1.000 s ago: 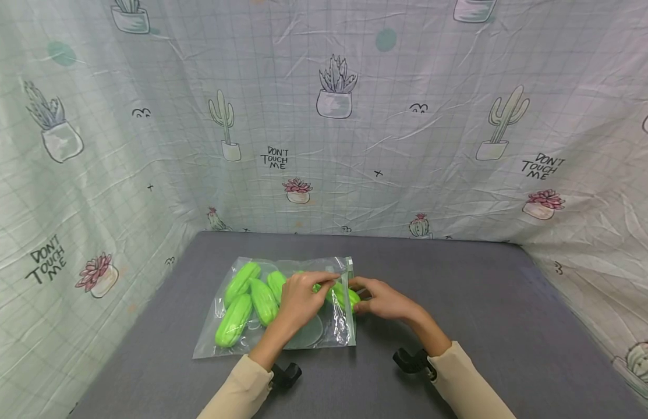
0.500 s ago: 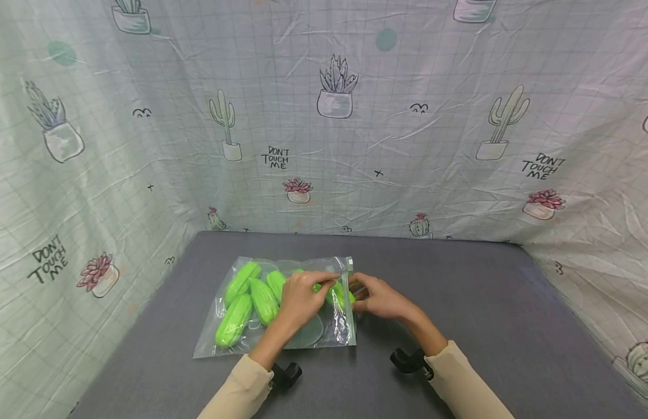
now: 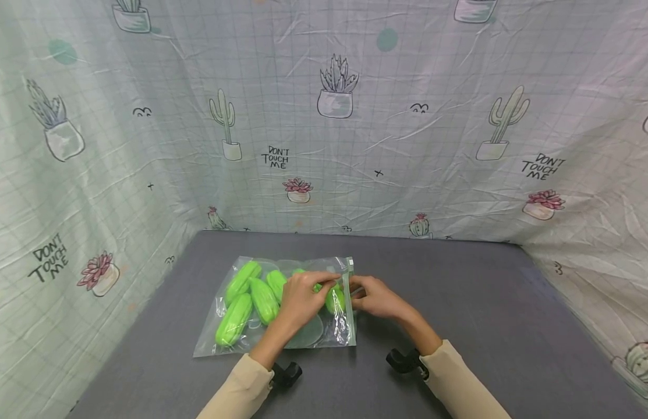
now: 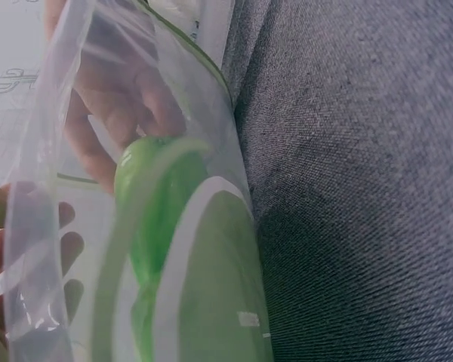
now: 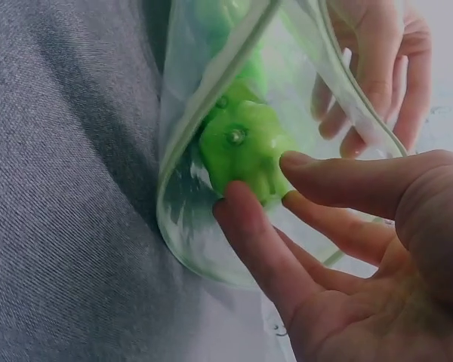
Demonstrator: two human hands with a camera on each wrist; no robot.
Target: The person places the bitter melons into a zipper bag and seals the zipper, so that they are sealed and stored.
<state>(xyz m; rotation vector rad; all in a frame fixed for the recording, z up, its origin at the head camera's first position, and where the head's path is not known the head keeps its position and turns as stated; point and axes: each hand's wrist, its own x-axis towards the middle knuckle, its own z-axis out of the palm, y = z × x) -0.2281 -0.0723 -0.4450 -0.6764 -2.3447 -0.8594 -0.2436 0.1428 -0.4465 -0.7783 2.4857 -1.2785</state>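
A clear zip bag (image 3: 331, 334) lies flat on the dark table, its mouth facing right. My left hand (image 3: 303, 297) pinches the bag's upper layer near the mouth and holds it raised. A bright green ribbed gourd (image 5: 249, 143) lies just inside the mouth, its stem end facing out. My right hand (image 3: 376, 295) is at the opening, its fairly straight fingers (image 5: 264, 241) and thumb touching that end. Through the plastic in the left wrist view, the same gourd (image 4: 155, 219) shows below the right hand. Several similar gourds (image 3: 233, 320) lie deeper in the bag, partly hidden by my left hand.
The grey table (image 3: 449, 302) stretches around the bag, with a patterned cloth curtain (image 3: 376, 139) behind it and on both sides. Black wrist mounts (image 3: 404, 361) hang below both sleeves.
The gourd at the mouth has slid left into the bag; its end stuck out past the edge before. My right hand has followed slightly left. The left hand has stayed in place.
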